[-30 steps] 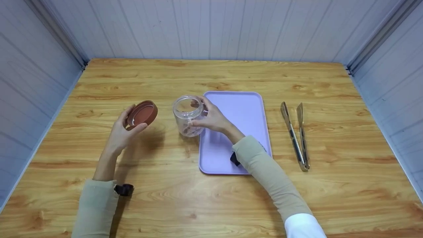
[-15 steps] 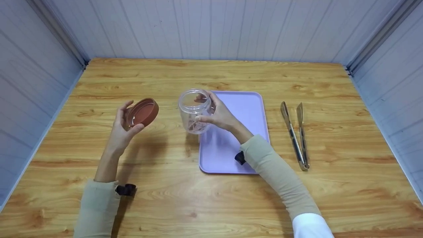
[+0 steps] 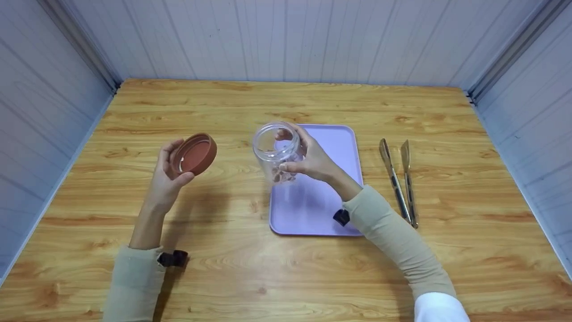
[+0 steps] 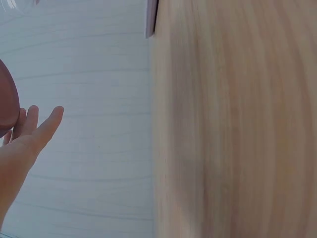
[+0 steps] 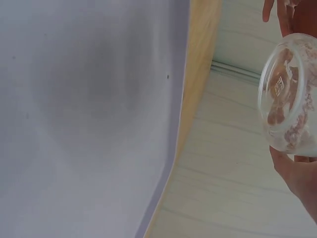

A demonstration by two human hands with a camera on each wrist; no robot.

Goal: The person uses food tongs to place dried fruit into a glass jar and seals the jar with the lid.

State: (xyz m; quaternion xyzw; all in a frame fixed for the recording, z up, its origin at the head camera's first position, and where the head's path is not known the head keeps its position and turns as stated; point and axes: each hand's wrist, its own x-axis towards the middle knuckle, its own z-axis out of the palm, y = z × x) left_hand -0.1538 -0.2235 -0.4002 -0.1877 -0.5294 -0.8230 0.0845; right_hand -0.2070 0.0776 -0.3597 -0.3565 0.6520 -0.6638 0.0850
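My left hand (image 3: 166, 183) grips a reddish-brown screw lid (image 3: 196, 154) by its rim, its hollow inside turned up and to the right. In the left wrist view part of that lid (image 4: 7, 99) shows at the left edge beside the fingers. With my right hand (image 3: 313, 161) I hold a clear, lidless jar (image 3: 268, 163) by its side, raised over the left edge of a lilac tray (image 3: 313, 214). The jar leans slightly. Small brownish pieces (image 3: 283, 174) lie at its bottom; the right wrist view shows the base of the jar (image 5: 287, 94) and the brownish contents through it.
Metal tongs (image 3: 397, 188) lie spread apart on the wooden table (image 3: 241, 277), right of the tray. Pale panel walls (image 3: 286, 40) enclose the table at the back and both sides. A dark band-mounted camera sits at each wrist.
My right hand has lifted the jar off the table and carried it rightward over the tray's edge. The left hand, still holding the lid, has shifted only slightly.
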